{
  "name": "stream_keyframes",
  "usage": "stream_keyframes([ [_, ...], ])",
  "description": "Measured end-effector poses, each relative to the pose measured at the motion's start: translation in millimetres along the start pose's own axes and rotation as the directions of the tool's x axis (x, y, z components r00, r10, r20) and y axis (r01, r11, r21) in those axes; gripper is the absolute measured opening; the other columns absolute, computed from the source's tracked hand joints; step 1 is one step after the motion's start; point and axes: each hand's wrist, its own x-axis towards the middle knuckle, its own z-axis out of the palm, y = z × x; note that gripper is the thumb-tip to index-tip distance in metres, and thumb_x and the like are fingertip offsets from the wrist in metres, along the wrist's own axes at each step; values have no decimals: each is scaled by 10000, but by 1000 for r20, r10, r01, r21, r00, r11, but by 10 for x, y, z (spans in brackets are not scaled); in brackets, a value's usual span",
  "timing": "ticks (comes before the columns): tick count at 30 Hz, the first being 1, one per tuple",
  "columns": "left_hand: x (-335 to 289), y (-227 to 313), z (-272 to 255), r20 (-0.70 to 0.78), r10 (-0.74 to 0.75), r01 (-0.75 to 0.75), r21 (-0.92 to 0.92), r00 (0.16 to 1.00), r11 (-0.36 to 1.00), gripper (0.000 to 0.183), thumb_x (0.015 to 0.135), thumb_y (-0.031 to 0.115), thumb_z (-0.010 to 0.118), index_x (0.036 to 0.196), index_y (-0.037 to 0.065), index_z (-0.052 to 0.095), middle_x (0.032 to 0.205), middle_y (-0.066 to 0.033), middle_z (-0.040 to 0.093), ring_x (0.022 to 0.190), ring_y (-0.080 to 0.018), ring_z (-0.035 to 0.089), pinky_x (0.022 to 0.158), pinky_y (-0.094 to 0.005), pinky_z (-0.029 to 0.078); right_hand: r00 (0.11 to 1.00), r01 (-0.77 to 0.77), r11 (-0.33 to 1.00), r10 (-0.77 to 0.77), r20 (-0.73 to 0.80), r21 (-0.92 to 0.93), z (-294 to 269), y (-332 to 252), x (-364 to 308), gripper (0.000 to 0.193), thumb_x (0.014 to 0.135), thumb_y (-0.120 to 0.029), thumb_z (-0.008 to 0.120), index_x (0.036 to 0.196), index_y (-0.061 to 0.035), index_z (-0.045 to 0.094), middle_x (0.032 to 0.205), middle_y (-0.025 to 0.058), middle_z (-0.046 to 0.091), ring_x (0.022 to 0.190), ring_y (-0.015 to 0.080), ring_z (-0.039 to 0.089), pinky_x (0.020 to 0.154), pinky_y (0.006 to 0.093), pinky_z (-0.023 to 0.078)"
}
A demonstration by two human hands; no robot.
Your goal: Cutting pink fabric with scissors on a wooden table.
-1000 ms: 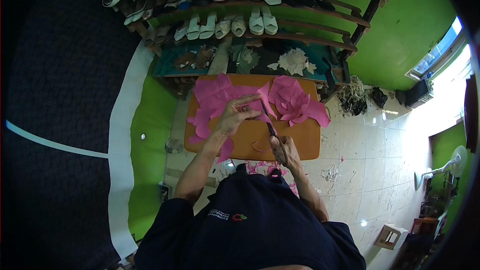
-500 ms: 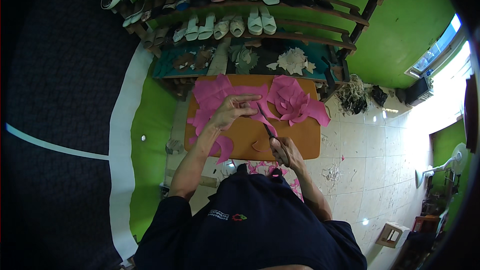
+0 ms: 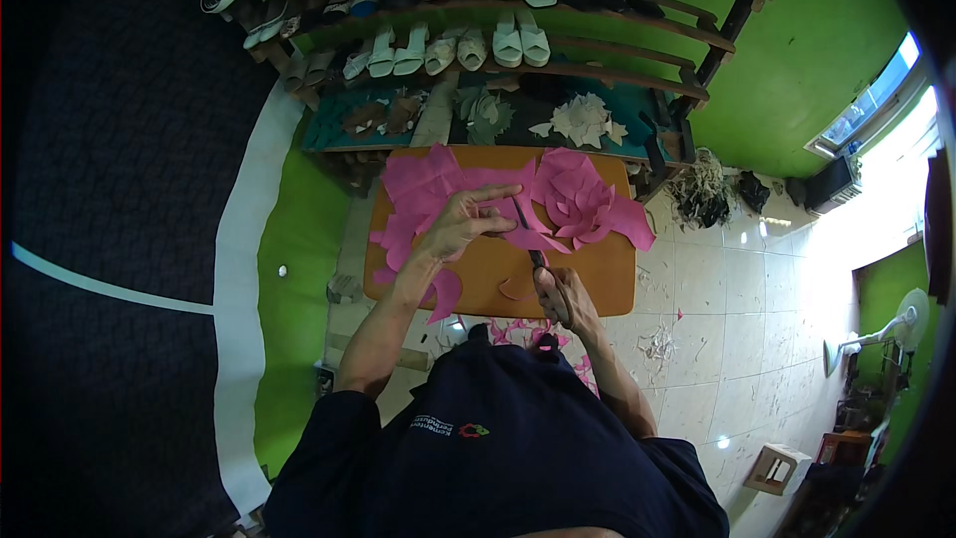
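Observation:
My left hand [image 3: 464, 224] pinches the edge of a pink sheet [image 3: 498, 179], which looks like thin leather or fabric, over the table. My right hand [image 3: 561, 296] is closed around the handles of a pair of scissors [image 3: 537, 258]. The blades point away from me into the pink sheet, close to my left fingertips. Part of the sheet lies hidden under my left hand. Right of the blades rests a pile of cut pink pieces [image 3: 580, 201]. A curved pink offcut [image 3: 445, 295] lies below my left wrist, and a thin pink scrap [image 3: 509, 288] sits left of my right hand.
The brown table [image 3: 488, 284] stands before me. Behind it a rack [image 3: 597, 70] carries rows of shoes and sandals, with beige cut pieces [image 3: 586, 122] on its lower shelf. Scraps [image 3: 657, 343] litter the tiled floor [image 3: 702, 284]. A white fan [image 3: 908, 317] is at far right.
The scissors have moved slightly farther into the sheet, away from me. The pink strip beside the blades hangs differently and reaches less far toward me. My left hand stays nearly in place.

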Motion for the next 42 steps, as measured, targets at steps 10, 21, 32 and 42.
stream_keyframes([
  [10,34,11,-7,-53,33,-36,-47,998,998,466,821,-26,721,1272,70,652,740,70,563,712,-34,551,760,-215,524,1000,-19,1000,18,14,22,-25,-2,-49,613,882,-661,594,708,-94,440,553,-50,362,437,53,340,397,236,290],
  [21,29,-37,-19,35,9,-10,9,999,1000,514,817,-17,729,1307,104,634,679,57,588,652,-32,562,727,-219,500,994,88,994,-84,71,-62,-21,41,5,679,930,-691,467,741,-40,441,578,-2,382,461,80,363,418,249,336],
  [32,-56,-46,162,-103,37,-49,-120,994,992,545,833,-32,724,1350,68,583,697,62,597,692,-35,600,742,-215,519,999,36,999,-36,2,-21,-23,68,29,691,895,-712,521,706,-53,435,548,-18,371,425,74,340,396,242,301],
  [42,-115,-107,294,-233,71,-124,-220,970,968,552,840,-55,712,1359,73,572,741,61,610,712,-30,604,745,-202,528,996,35,999,-35,-87,-8,89,39,38,683,848,-724,584,676,-78,444,527,-39,363,412,60,339,389,246,279],
])
